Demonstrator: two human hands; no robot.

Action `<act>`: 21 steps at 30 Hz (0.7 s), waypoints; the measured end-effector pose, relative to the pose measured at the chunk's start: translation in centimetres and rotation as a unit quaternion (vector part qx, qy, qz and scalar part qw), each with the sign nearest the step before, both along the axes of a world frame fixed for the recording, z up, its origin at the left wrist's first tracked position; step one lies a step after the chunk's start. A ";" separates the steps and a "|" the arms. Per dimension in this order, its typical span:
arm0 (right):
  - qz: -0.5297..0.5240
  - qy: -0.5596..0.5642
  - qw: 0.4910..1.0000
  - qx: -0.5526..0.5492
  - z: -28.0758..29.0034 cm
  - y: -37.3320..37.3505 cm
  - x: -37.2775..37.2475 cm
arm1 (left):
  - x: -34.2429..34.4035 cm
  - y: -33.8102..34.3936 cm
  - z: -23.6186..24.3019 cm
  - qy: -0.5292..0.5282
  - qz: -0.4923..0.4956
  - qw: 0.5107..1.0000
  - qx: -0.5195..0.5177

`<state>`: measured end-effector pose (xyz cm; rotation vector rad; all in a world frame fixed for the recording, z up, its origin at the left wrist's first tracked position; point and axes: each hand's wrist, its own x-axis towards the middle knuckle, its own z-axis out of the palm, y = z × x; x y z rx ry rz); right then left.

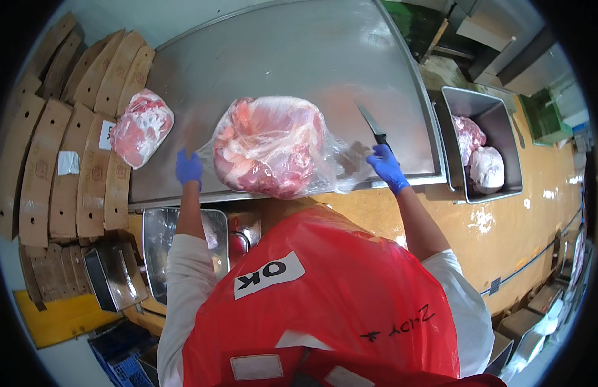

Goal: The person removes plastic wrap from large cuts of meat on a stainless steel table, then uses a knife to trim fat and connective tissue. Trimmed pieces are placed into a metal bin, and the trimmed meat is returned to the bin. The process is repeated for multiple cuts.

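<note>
A large piece of raw meat (273, 138) in a clear plastic bag (341, 164) lies near the front edge of the steel table. My left hand (189, 169), in a blue glove, grips the bag's film at the left side. On the right, my blue-gloved right hand (388, 169) pinches the bag's loose end, which stretches out from the meat. Just beyond that hand lies a knife (373, 124), black handle toward me and blade pointing away. A smaller unwrapped cut of meat (142, 129) rests at the table's left edge.
Stacked cardboard boxes (57, 168) line the left side. A deep steel tub (486, 145) with two pieces of meat stands right of the table (292, 48). Below the table's front left is another steel tub (155, 258). A blue crate (124, 364) sits at lower left.
</note>
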<state>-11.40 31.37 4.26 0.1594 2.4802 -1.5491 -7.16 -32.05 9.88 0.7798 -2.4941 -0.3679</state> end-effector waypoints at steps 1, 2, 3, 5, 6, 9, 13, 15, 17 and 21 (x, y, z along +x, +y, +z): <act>0.017 0.012 1.000 -0.004 1.3 -1.7 0.0 | -0.9 3.8 2.2 0.039 -0.079 0.996 -0.009; 0.026 0.025 0.999 -0.007 2.1 -3.1 0.0 | -2.2 9.3 5.3 0.080 -0.165 0.983 -0.016; 0.048 0.025 0.997 -0.049 2.4 -4.9 -0.4 | -2.4 13.8 7.1 0.079 -0.258 0.963 0.004; 0.081 0.036 0.993 -0.083 2.7 -8.4 -2.3 | -1.6 22.3 10.6 0.041 -0.439 0.897 -0.020; 0.093 0.078 0.989 -0.089 1.1 -9.5 -3.9 | -0.5 26.2 12.2 0.007 -0.532 0.844 -0.069; 0.112 0.147 0.982 0.025 2.3 -13.1 -5.7 | 2.0 31.3 12.5 -0.084 -0.661 0.732 -0.143; 0.012 0.059 0.995 0.074 3.0 -11.9 -5.2 | 2.4 29.9 9.6 -0.144 -0.643 0.725 -0.201; -0.025 0.017 0.996 0.081 2.3 -11.1 -5.1 | 2.8 29.9 8.9 -0.138 -0.640 0.731 -0.192; -0.030 0.013 0.995 0.097 0.5 -10.3 -4.8 | 3.9 29.4 8.5 -0.106 -0.654 0.725 -0.188; -0.071 -0.124 0.989 -0.046 -0.4 -10.5 -1.9 | 6.5 24.9 6.8 -0.065 -0.661 0.721 -0.198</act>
